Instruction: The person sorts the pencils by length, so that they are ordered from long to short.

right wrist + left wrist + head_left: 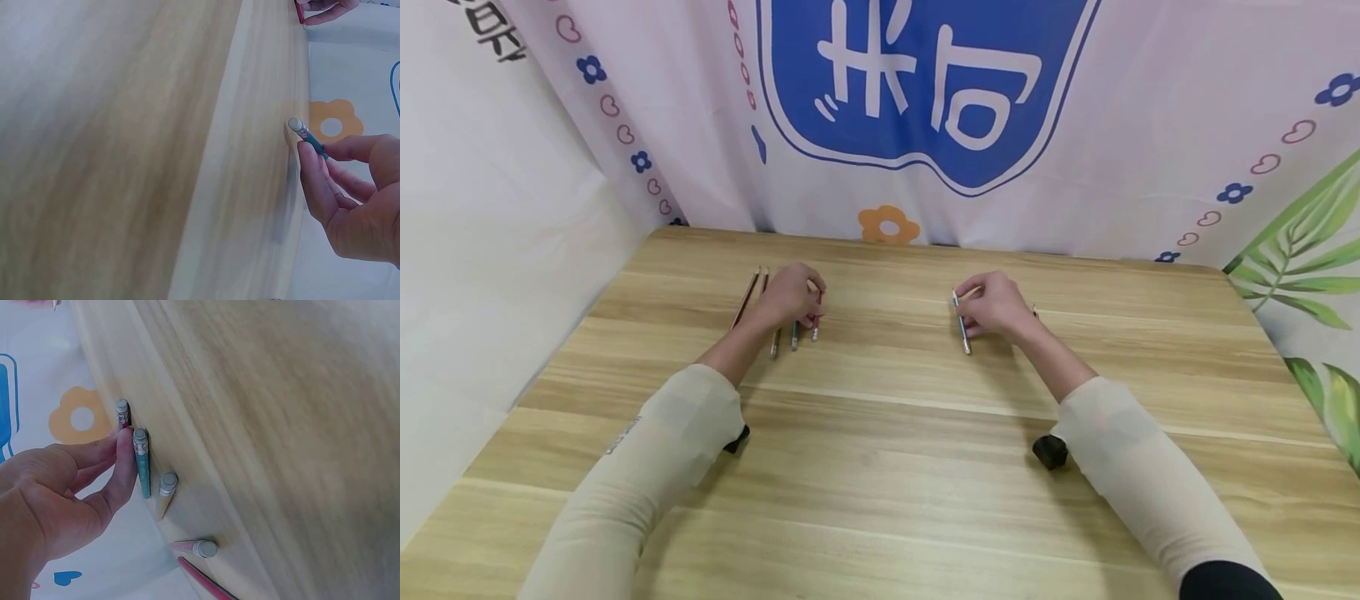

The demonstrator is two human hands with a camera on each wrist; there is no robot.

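My left hand (792, 296) pinches a red pencil (816, 327) with a silver eraser end between thumb and fingertips. Beside that hand several more pencils lie roughly side by side: a teal pencil (143, 465), a tan pencil (165, 495) and, farther left, reddish ones, one a dark red pencil (745, 300). The wrist partly covers some of them in the head view. Over to the right, my right hand (992, 302) holds a blue-teal pencil (307, 135) by thumb and fingertips, its eraser end toward me. Whether either held pencil touches the table is unclear.
Wood-grain table (880, 467) under both hands. A pointed tip (1035, 310), probably of another pencil, shows behind the right wrist. Along the back edge hangs a printed cloth (820, 192) with a blue emblem; white cloth covers the left side.
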